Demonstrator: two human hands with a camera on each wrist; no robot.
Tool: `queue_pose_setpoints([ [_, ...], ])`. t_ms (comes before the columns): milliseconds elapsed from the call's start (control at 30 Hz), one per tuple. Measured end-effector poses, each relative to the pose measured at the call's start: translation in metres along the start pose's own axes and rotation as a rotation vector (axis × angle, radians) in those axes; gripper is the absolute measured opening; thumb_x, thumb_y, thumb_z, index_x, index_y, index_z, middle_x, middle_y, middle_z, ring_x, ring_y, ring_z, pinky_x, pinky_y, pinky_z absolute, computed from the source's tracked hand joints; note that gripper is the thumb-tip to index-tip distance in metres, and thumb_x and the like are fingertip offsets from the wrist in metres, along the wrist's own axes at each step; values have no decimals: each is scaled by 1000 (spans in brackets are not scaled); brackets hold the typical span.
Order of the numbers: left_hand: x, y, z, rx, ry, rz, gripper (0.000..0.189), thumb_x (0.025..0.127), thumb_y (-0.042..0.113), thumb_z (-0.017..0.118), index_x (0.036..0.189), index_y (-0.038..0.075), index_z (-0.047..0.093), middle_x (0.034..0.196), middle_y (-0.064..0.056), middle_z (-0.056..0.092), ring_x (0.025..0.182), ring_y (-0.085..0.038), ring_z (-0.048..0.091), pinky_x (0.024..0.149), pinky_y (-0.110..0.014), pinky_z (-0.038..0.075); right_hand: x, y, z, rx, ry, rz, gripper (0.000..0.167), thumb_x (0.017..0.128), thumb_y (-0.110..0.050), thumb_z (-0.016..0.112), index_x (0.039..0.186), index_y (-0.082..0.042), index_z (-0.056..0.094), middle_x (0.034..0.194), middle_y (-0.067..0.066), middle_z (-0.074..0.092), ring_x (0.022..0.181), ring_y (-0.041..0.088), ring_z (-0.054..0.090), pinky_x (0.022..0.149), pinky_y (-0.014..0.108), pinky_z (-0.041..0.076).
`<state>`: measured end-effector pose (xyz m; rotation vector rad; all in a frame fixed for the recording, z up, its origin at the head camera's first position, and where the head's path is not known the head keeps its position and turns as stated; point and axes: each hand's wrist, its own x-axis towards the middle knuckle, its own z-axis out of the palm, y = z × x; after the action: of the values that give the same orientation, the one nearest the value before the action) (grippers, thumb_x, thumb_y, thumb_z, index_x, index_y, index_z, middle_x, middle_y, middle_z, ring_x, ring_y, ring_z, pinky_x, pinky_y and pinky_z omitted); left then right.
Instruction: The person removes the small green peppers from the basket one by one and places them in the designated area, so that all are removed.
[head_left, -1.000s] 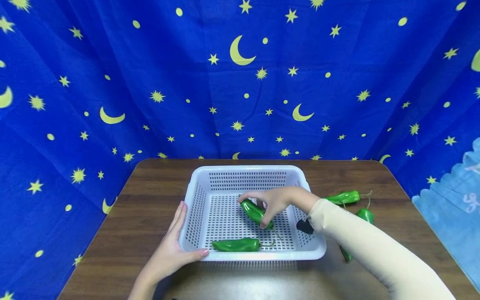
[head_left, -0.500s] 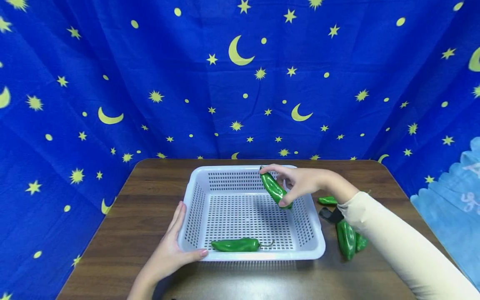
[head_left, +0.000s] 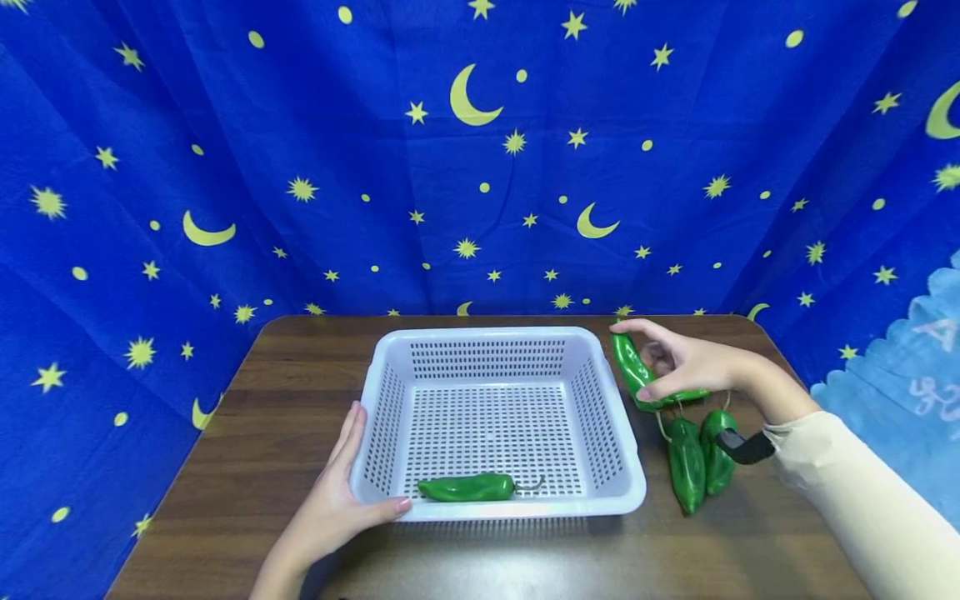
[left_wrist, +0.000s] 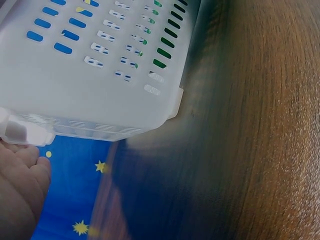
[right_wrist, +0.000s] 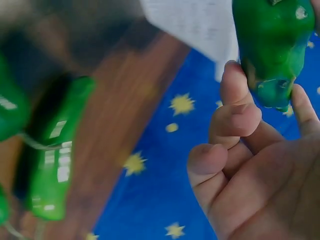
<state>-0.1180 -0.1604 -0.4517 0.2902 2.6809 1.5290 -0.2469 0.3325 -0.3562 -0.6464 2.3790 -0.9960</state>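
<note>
A white perforated plastic basket stands mid-table in the head view. One long green pepper lies along its front inside wall. At the basket's front left corner, my left hand grips it, thumb on the front rim and fingers against the left side. Right of the basket, my right hand pinches another green pepper by its ends, thumb near, a fingertip far. The right wrist view shows that held pepper large, with the other fingers curled beside it.
Two green peppers, one beside another, lie on the wooden table right of the basket. A further green pepper lies behind them, partly covered by my right hand. A blue star-and-moon cloth hangs behind the table.
My right hand has lifted the pepper out of the basket and carried it rightward past the rim, toward the other peppers. My left hand stays at the basket's corner.
</note>
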Motion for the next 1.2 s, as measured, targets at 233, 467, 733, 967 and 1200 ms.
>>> queue_pose_setpoints([
  [233,-1,-2,-1,1,-1,24,131,67,26,92,161,17,1,168,-7,-10,151,-50,2,113,-75,12,-12,37,16,51,1,64,94,82,-19,79,153,-19,18,101,16,56,80,21,57,62,34,53],
  [467,-1,-2,-2,2,1,21,131,67,26,92,161,17,1,169,-7,-10,151,-49,1,113,-75,12,-11,53,34,59,-90,63,91,83,-19,78,153,-15,19,95,13,61,83,22,60,67,33,55],
  [733,-1,-1,0,-3,2,30,131,67,25,92,161,16,2,169,-8,-9,151,-48,1,113,-75,11,-2,51,52,-114,-74,182,97,75,-33,84,152,-23,27,81,4,57,72,17,53,62,29,45],
  [967,0,-2,0,-8,-2,12,131,68,27,91,161,18,0,168,-5,-11,152,-48,1,114,-74,12,1,55,62,-290,-42,192,96,69,-43,84,149,-26,34,78,-4,59,73,11,52,74,31,32],
  [1200,-1,-2,0,-6,-2,37,131,67,24,92,161,17,1,168,-7,-10,151,-50,2,113,-74,13,-3,55,54,-182,-34,179,99,77,-42,83,155,-23,26,96,8,59,81,18,54,66,32,45],
])
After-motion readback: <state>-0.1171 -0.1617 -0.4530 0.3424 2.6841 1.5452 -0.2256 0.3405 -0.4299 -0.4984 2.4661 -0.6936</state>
